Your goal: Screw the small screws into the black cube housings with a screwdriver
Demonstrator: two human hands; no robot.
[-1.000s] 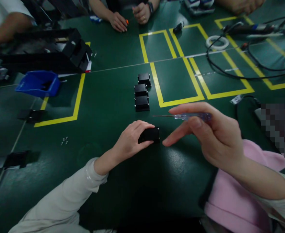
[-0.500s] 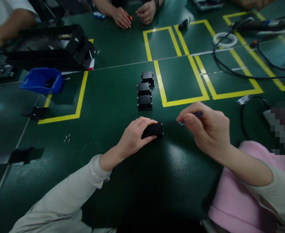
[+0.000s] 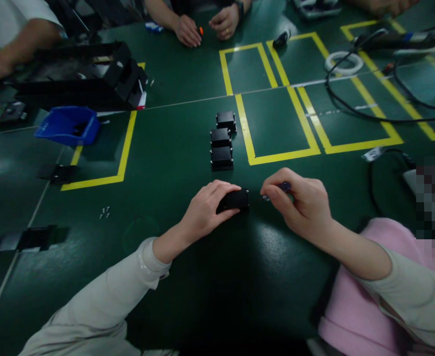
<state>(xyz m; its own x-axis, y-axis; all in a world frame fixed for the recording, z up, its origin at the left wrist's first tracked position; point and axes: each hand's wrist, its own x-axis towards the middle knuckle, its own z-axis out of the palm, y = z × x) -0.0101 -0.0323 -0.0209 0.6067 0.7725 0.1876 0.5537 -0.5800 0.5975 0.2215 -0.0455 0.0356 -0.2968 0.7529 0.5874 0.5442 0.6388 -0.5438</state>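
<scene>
My left hand (image 3: 206, 210) is wrapped over a small black box (image 3: 235, 200) that rests on the green table (image 3: 188, 296). My right hand (image 3: 299, 207) is closed around a clear-handled screwdriver (image 3: 282, 188), whose thin tip points left at the box's right end. Three more black boxes (image 3: 222, 141) stand in a short row just beyond, beside a yellow taped rectangle (image 3: 277, 123).
A blue bin (image 3: 68, 126) and black fixtures (image 3: 80, 74) sit at the far left. Tiny screws (image 3: 105, 212) lie left of my left arm. Black cables (image 3: 373, 104) and a white tape ring (image 3: 343, 62) lie far right. Other people's hands (image 3: 206, 27) rest at the far edge. A pink cloth (image 3: 362, 306) lies under my right arm.
My right hand has come down and left, closing its fingers on the screwdriver and bringing the tip to the box. My left hand has kept hold of the box.
</scene>
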